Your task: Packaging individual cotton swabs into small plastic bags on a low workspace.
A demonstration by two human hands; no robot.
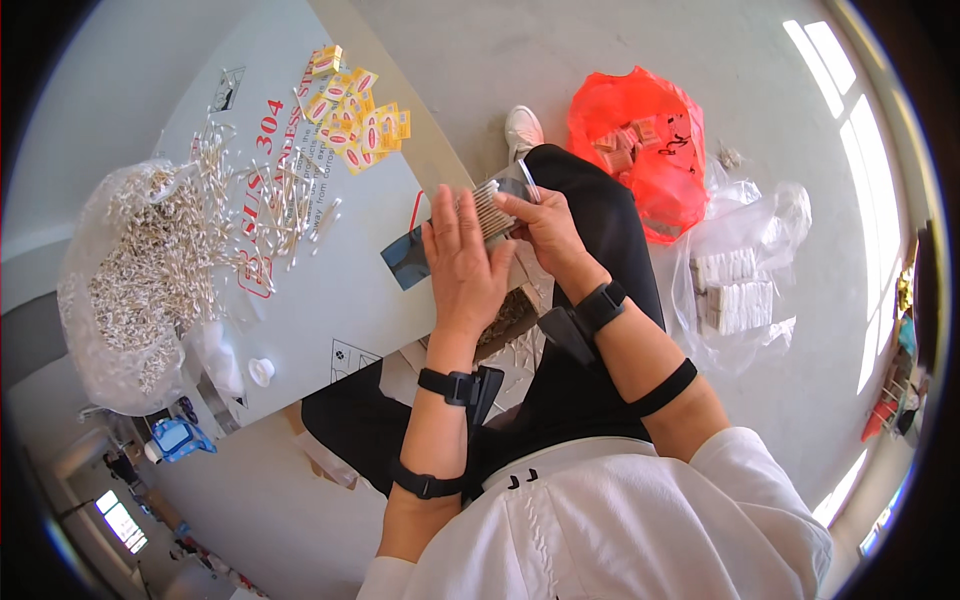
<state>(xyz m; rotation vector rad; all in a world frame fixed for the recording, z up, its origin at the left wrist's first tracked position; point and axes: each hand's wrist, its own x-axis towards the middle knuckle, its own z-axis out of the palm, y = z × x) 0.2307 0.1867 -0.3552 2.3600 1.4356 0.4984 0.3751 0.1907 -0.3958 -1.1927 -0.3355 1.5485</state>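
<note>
My right hand [548, 232] grips a bundle of cotton swabs [488, 212] in a clear plastic sleeve [522, 178], above my lap by the table's edge. Flat and with its fingers stretched out, my left hand [462, 262] rests against the left side of the bundle. It partly hides the swabs. Loose cotton swabs [285, 215] are strewn over the table [330, 300], spilling from a large clear bag [150, 280] full of them at the left.
Yellow printed cards [360, 120] lie at the table's far side, with a dark blue sheet [404, 262] by its near edge. Below the table edge is an open box [508, 318]. On the floor stand a red plastic bag [640, 140] and a clear bag with white packs [735, 290].
</note>
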